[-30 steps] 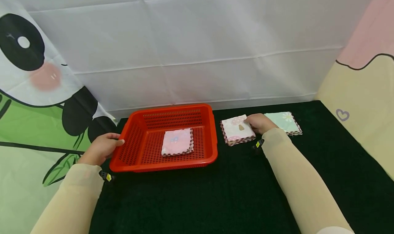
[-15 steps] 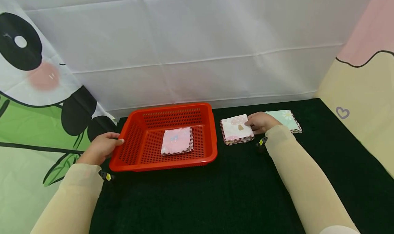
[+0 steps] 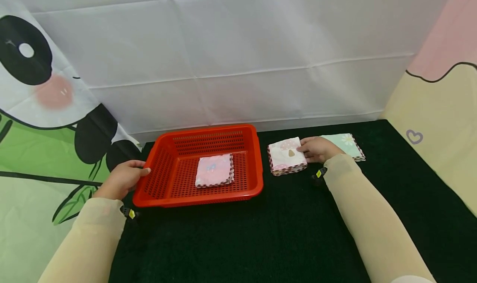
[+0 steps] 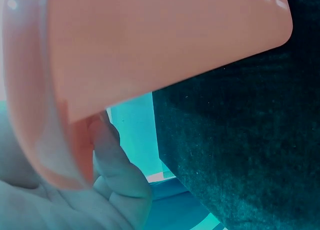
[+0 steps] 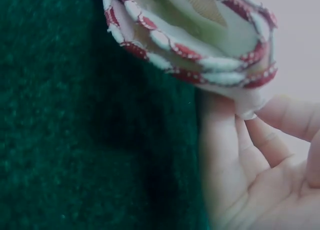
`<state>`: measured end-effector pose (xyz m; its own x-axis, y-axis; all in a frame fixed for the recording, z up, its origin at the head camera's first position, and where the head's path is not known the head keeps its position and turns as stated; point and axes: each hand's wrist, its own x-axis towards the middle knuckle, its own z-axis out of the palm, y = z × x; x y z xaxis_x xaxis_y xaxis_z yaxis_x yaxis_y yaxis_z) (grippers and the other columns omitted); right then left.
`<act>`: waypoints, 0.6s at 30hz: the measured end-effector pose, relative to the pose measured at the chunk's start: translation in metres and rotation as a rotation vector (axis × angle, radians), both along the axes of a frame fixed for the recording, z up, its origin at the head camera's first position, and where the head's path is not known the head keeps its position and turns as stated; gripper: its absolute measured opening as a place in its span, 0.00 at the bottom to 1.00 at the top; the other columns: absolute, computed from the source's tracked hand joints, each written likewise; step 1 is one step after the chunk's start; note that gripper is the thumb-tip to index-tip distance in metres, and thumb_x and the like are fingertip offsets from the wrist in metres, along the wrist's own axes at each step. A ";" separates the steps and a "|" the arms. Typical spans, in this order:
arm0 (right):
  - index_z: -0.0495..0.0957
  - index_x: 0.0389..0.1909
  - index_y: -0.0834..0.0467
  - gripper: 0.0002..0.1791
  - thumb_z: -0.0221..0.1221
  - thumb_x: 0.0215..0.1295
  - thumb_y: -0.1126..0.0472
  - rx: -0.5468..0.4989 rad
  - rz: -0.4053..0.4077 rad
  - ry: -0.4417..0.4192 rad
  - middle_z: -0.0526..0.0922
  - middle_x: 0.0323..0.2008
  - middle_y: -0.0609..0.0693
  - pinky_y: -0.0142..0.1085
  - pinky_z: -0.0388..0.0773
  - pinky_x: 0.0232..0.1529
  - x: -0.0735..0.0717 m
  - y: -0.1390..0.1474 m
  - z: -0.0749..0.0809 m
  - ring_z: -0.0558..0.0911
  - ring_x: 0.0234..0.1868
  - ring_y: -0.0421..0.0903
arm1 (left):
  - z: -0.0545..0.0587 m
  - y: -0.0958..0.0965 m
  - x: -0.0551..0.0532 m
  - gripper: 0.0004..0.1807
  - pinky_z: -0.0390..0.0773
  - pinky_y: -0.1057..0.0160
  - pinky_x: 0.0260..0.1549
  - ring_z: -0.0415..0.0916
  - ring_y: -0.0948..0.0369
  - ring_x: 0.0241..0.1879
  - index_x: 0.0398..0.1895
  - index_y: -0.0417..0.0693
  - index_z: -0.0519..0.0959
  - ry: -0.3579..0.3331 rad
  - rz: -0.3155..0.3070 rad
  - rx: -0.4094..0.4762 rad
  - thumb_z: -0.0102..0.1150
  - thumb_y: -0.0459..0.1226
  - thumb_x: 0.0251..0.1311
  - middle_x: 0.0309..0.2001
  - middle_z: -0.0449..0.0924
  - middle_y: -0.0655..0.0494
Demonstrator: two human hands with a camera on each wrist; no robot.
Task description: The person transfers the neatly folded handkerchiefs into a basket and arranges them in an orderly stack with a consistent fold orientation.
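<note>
Folded square white cloth with checked edging (image 3: 286, 155), right of the red perforated plastic basket (image 3: 197, 200), is pinched at its right edge by the nearer right hand (image 3: 318, 149), basket's left rim being gripped by left hand (image 3: 124, 176).

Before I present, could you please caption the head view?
Left fingers grip a red basket; right fingers pinch a folded white cloth.

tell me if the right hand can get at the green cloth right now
Probably not until it lets go: the right hand is pinching the white cloth. The green cloth lies close by, partly hidden behind that hand.
</note>
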<state>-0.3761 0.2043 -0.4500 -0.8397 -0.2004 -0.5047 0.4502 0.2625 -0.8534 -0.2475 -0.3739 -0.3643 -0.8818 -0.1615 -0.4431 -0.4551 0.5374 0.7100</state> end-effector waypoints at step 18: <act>0.69 0.68 0.63 0.24 0.60 0.74 0.68 -0.127 0.012 0.055 0.78 0.55 0.59 0.43 0.85 0.48 0.014 -0.005 0.035 0.85 0.44 0.50 | -0.002 0.000 -0.001 0.28 0.83 0.52 0.46 0.80 0.50 0.47 0.70 0.35 0.64 0.017 -0.009 -0.001 0.55 0.42 0.77 0.60 0.75 0.36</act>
